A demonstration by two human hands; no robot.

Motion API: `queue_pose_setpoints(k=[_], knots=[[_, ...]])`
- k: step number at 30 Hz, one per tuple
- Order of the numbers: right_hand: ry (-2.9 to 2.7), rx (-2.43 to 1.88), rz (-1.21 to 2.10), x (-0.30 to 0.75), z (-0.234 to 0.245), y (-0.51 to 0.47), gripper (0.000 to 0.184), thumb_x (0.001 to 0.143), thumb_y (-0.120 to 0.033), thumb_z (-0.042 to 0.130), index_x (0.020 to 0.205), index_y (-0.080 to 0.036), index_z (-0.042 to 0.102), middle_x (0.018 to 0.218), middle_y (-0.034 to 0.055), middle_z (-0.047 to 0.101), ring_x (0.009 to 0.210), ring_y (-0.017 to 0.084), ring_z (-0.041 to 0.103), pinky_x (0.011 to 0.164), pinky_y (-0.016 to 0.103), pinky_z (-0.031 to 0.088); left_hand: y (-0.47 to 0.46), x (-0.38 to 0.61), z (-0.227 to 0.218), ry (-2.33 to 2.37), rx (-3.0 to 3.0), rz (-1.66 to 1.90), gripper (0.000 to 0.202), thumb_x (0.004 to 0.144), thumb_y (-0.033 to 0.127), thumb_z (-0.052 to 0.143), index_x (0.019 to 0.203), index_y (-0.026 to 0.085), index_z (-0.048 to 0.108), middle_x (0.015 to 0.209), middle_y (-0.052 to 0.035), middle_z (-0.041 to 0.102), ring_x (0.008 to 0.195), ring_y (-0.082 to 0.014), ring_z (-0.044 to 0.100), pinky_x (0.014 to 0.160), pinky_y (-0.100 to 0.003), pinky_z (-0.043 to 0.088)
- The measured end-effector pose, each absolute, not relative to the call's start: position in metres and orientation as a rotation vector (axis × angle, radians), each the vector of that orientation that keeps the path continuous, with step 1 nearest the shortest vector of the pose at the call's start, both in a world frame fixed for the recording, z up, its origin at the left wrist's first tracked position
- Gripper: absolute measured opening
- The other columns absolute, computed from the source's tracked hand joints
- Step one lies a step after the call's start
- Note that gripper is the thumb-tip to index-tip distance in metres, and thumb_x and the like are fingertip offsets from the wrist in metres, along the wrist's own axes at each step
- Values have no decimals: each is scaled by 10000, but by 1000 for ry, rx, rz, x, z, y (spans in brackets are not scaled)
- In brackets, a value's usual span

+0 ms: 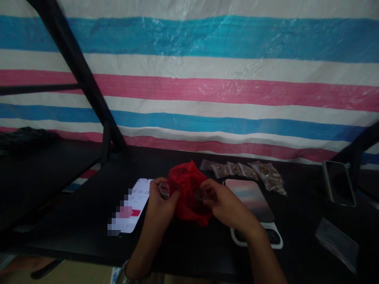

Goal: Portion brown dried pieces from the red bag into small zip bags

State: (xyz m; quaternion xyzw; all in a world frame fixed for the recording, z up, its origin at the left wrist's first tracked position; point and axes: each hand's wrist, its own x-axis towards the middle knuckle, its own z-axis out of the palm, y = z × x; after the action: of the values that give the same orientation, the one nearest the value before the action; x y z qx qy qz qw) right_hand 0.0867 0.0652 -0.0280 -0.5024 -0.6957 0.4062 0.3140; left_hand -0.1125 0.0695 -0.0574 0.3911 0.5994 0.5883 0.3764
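Red bag [187, 175] seemingly against left hand [161, 204]

The bag [187, 189] is red. The sheet [207, 65] has blue, white and pink stripes. The table [195, 252] is black. The scale [277, 236] is white with a silver top [250, 200]. The lit phone [139, 200] is white and pink. The packets [248, 171] look brown.

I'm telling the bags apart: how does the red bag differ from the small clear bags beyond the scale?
The red bag is bigger than any of the small clear bags. The red bag sits open between the left hand and right hand; the small clear bags lie grouped, untouched, showing brownish contents. Both look like thin plastic.
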Motion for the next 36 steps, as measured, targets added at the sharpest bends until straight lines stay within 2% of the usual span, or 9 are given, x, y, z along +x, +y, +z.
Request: queue_pose_setpoints(k=[6, 12, 14, 18, 21, 23, 26, 31, 36], knots=[[-1918, -1490, 951, 93, -23, 62, 383, 795, 31, 633, 1081, -204, 730, 1094, 65, 790, 1024, 229, 730, 878, 310, 521, 62, -131, -38, 1555, 1130, 1615, 637, 655, 342, 804, 1168, 266, 434, 972, 27, 574, 805, -184, 633, 749, -338, 526], [-1904, -1421, 929, 98, -11, 60, 397, 821, 12, 621, 1126, -219, 728, 1094, 45, 784, 1023, 222, 717, 916, 334, 513, 48, -124, -20, 1464, 1524, 1521, 269, 875, 347, 708, 1103, 242, 615, 998, -31, 670, 907, -213, 662, 846, -339, 526], [-1883, -1361, 896, 99, -4, 59, 392, 836, -1, 617, 1133, -231, 727, 1074, 26, 778, 962, 203, 707, 877, 320, 516, 46, -118, -17, 1434, 1582, 1510, 234, 908, 341, 688, 1120, 243, 666, 1062, -55, 708, 983, -235, 689, 902, -353, 533], [-1793, -1331, 635, 100, 14, 55, 401, 876, -70, 644, 1220, -260, 727, 1057, 20, 759, 818, 182, 650, 805, 317, 526, 47, -105, -25, 1375, 1617, 1401, 319, 957, 358, 662, 1264, 274, 682, 1262, -86, 729, 1175, -274, 695, 1035, -417, 533], [-1781, -1261, 474, 96, 21, 51, 403, 897, -108, 655, 1250, -285, 741, 1160, 47, 738, 987, 215, 667, 950, 371, 535, 51, -95, -39, 1351, 1603, 1300, 389, 960, 327, 644, 1345, 275, 647, 1351, -99, 716, 1260, -280, 678, 1109, -460, 514], [-1842, -1224, 465, 90, 20, 49, 438, 900, -71, 619, 1241, -308, 757, 1235, 50, 715, 1131, 229, 658, 1049, 401, 512, 52, -89, -49, 1315, 1606, 1277, 426, 969, 294, 611, 1394, 266, 617, 1433, -111, 682, 1337, -279, 642, 1157, -471, 486], [-1946, -1186, 533, 81, 14, 48, 567, 874, 23, 524, 1262, -318, 757, 1306, 50, 676, 1223, 211, 648, 1107, 395, 499, 53, -85, -59, 1236, 1617, 1268, 467, 1003, 300, 564, 1468, 255, 566, 1538, -133, 611, 1439, -286, 570, 1213, -493, 439], [-1986, -1171, 587, 74, 10, 51, 660, 838, 90, 443, 1303, -291, 714, 1351, 52, 657, 1239, 190, 651, 1109, 371, 504, 55, -83, -63, 1159, 1604, 1261, 486, 1011, 295, 550, 1491, 226, 530, 1538, -152, 606, 1439, -292, 570, 1238, -520, 411], [-1941, -1209, 557, 73, 14, 52, 573, 830, 85, 476, 1213, -269, 714, 1245, 51, 722, 1197, 212, 663, 1073, 386, 519, 56, -82, -71, 1129, 1596, 1253, 517, 1007, 298, 550, 1514, 217, 486, 1578, -162, 555, 1479, -294, 519, 1261, -535, 370]])
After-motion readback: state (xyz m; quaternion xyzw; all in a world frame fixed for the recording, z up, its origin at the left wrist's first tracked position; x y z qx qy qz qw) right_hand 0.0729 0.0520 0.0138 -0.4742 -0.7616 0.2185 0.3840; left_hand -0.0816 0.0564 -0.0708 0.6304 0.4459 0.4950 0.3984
